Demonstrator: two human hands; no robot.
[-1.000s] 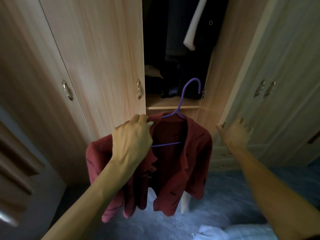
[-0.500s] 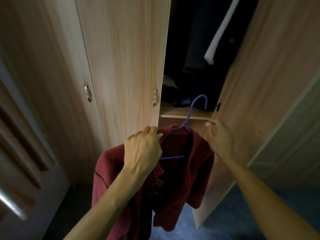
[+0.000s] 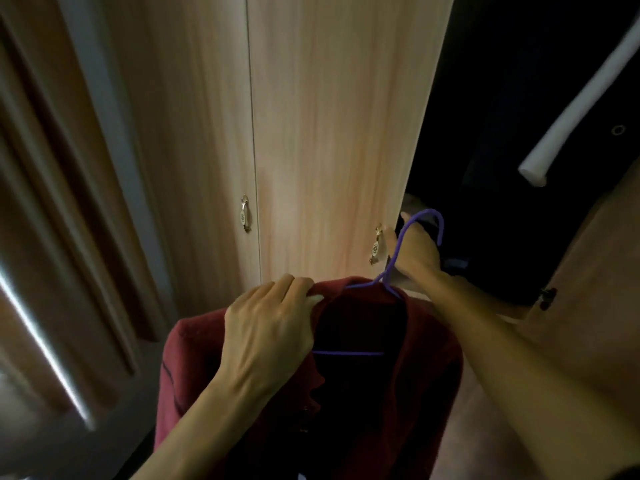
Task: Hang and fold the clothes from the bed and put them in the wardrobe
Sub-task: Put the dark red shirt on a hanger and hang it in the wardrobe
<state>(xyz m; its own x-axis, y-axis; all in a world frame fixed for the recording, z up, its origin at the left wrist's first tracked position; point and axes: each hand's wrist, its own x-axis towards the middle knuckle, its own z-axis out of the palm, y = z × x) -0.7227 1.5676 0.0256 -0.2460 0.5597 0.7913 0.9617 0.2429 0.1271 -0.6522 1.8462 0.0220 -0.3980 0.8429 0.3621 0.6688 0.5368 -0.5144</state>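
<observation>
Fingers (image 3: 291,289) of my left hand (image 3: 270,337) are gripping the red jacket (image 3: 433,358) at its shoulder so it is hanging straight on the purple hanger (image 3: 346,353) outside the wardrobe (image 3: 190,133), while my right hand (image 3: 415,251) is clasping the door (image 3: 339,133) edge, probably to swing it wider.

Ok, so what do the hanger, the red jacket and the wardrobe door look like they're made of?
The hanger is a thin purple rod, probably plastic-coated wire, judging by its slim, evenly coloured hook. The jacket is dark red cloth, matte and slightly fuzzy, likely a soft woven fabric. The door is pale wood-grain board with a smooth, flat sheen, possibly laminate rather than solid wood.
</observation>
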